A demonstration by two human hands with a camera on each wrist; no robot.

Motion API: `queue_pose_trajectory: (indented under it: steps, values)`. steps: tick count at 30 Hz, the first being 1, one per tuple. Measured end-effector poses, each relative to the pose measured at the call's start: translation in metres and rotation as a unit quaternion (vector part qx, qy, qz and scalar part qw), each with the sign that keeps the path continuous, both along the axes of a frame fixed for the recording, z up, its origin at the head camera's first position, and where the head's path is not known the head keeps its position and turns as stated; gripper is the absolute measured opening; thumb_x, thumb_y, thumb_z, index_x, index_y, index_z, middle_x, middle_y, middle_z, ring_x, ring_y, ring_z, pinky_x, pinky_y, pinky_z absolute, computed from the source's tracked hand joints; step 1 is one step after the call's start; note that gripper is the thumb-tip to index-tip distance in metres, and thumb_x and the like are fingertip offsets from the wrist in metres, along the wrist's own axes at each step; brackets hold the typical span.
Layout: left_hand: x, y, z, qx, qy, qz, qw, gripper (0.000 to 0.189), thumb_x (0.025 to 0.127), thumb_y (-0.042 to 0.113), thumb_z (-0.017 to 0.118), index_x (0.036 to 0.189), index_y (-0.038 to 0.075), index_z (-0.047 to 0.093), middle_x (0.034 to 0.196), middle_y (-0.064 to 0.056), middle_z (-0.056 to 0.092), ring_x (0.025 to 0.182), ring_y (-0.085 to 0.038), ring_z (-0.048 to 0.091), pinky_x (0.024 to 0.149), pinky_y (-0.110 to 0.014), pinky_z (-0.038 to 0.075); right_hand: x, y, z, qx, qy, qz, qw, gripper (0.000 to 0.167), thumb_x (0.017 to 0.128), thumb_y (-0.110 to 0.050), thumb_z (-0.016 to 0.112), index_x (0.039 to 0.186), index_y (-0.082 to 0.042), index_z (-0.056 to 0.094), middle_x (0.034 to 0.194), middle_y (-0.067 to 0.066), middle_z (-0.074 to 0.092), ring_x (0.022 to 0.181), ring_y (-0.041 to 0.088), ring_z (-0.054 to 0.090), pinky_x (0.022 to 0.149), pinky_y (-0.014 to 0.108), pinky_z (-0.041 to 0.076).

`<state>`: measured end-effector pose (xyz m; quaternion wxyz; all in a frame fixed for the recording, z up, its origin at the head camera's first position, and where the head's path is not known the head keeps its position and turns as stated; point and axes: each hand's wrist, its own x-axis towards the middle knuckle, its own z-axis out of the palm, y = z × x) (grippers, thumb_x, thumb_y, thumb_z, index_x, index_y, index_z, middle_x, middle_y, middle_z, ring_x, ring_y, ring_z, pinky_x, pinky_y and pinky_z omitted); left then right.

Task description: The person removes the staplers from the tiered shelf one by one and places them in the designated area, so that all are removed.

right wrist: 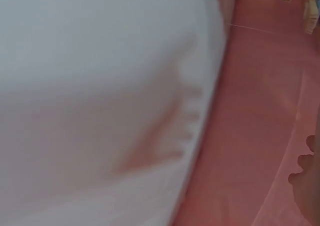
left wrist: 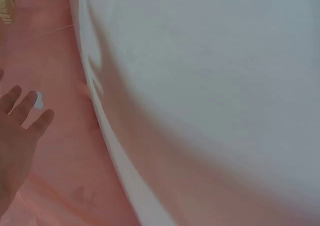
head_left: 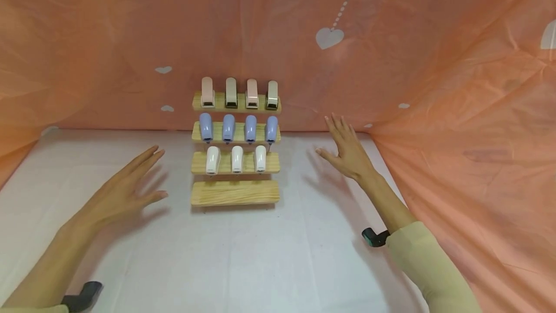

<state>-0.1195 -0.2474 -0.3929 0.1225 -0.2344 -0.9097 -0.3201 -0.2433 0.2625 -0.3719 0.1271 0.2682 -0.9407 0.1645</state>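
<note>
A wooden tiered rack (head_left: 235, 193) stands between the two hands in the head view, holding rows of small stapler-like items. Its top row has pink (head_left: 207, 92) and grey-green ones, several blue-purple ones (head_left: 228, 128) are below, and three white ones (head_left: 237, 159) sit in the third row. To the left of the rack, my left hand (head_left: 126, 190) is held over the white cloth with fingers extended and thumb apart, holding nothing. My right hand (head_left: 347, 151) is on the other side, fingers spread and also holding nothing. Each wrist view catches part of its own hand.
White cloth (head_left: 243, 260) covers the table. Orange fabric with white hearts (head_left: 330, 37) hangs behind it and along the right side. Dark devices are strapped near the left wrist (head_left: 82, 297) and the right wrist (head_left: 374, 237).
</note>
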Motion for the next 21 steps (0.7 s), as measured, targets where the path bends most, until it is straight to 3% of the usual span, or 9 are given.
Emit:
queue_pose_trajectory:
  steps: [2, 4, 7, 17, 21]
  values:
    - [-0.016, -0.015, -0.020, -0.025, -0.021, 0.003, 0.9995, 0.094, 0.084, 0.026, 0.081, 0.159, 0.020, 0.025, 0.163, -0.008, 0.022, 0.147, -0.031, 0.025, 0.120, -0.044, 0.020, -0.003, -0.004, 0.005, -0.006, 0.006, 0.006, 0.9999, 0.087, 0.096, -0.053, 0.059, 0.160, -0.012, 0.017, 0.164, 0.014, 0.015, 0.151, 0.036, 0.008, 0.120, 0.055, 0.010]
    - [-0.025, -0.020, -0.028, -0.030, -0.013, -0.001, 0.9995, 0.096, 0.080, 0.029, 0.084, 0.158, 0.022, 0.028, 0.163, -0.005, 0.024, 0.146, -0.029, 0.028, 0.118, -0.037, 0.024, -0.007, -0.008, 0.009, -0.015, 0.014, 0.016, 0.9997, 0.086, 0.095, -0.049, 0.061, 0.160, -0.012, 0.018, 0.164, 0.013, 0.017, 0.151, 0.034, 0.009, 0.120, 0.055, 0.011]
    - [-0.025, -0.013, -0.021, -0.024, 0.001, 0.003, 0.9997, 0.093, 0.078, 0.026, 0.086, 0.156, 0.023, 0.034, 0.161, -0.004, 0.029, 0.144, -0.027, 0.032, 0.115, -0.023, 0.024, -0.012, -0.014, 0.014, -0.025, 0.020, 0.028, 0.9991, 0.085, 0.095, -0.044, 0.064, 0.160, -0.013, 0.020, 0.164, 0.011, 0.019, 0.151, 0.032, 0.011, 0.120, 0.055, 0.012]
    - [-0.036, -0.006, -0.020, 0.015, 0.011, -0.008, 0.9998, 0.087, 0.075, 0.022, 0.088, 0.150, 0.019, 0.045, 0.155, -0.004, 0.040, 0.141, -0.009, 0.033, 0.107, -0.011, 0.021, -0.020, -0.039, 0.030, -0.067, -0.001, 0.067, 0.9955, 0.083, 0.093, -0.038, 0.069, 0.158, -0.013, 0.025, 0.163, 0.006, 0.023, 0.151, 0.027, 0.017, 0.121, 0.049, 0.017]
    - [-0.040, -0.003, -0.019, 0.030, -0.004, -0.001, 0.9996, 0.082, 0.078, 0.022, 0.087, 0.150, 0.024, 0.046, 0.150, -0.002, 0.047, 0.131, -0.016, 0.048, 0.101, -0.007, 0.027, -0.024, -0.051, 0.037, -0.087, 0.005, 0.076, 0.9933, 0.083, 0.091, -0.038, 0.072, 0.158, -0.014, 0.028, 0.161, 0.004, 0.029, 0.148, 0.024, 0.025, 0.119, 0.049, 0.023]
